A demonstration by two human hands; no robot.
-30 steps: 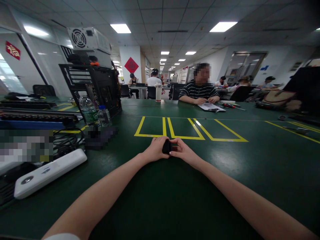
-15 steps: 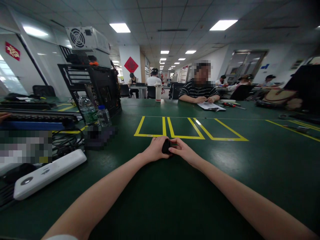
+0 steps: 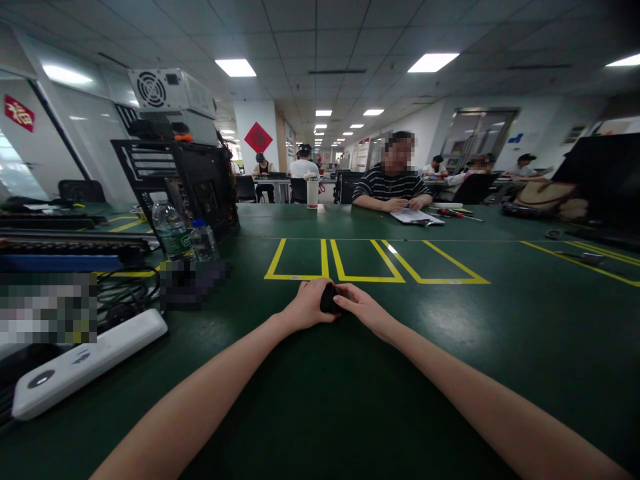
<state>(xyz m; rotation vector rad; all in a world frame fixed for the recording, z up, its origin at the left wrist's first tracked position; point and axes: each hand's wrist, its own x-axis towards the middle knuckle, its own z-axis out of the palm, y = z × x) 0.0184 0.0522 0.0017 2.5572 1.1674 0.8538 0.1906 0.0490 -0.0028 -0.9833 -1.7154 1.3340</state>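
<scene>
A small black rounded object (image 3: 328, 299) sits between my two hands, low over the green table (image 3: 300, 387). Its kind does not show, as fingers cover much of it. My left hand (image 3: 311, 307) is wrapped round its left side, thumb below and fingers over the top. From the right, my right hand (image 3: 361, 307) grips it, with the thumb on its near face and the fingertips behind. Just beyond both hands, yellow tape outlines (image 3: 370, 281) mark the tabletop.
At left stand an open black computer case (image 3: 200, 180), a water bottle (image 3: 171, 230), a blue-capped bottle (image 3: 203, 241) and a white power strip (image 3: 95, 363). Across the table a person in a striped top (image 3: 393, 183) sits behind a clipboard (image 3: 416, 218). A white cup (image 3: 313, 193) stands at the far edge.
The whole view has shifted slightly, so the scene sits a little lower and further left. My right thumb has moved slightly further over the black object; both hands keep hold of it.
</scene>
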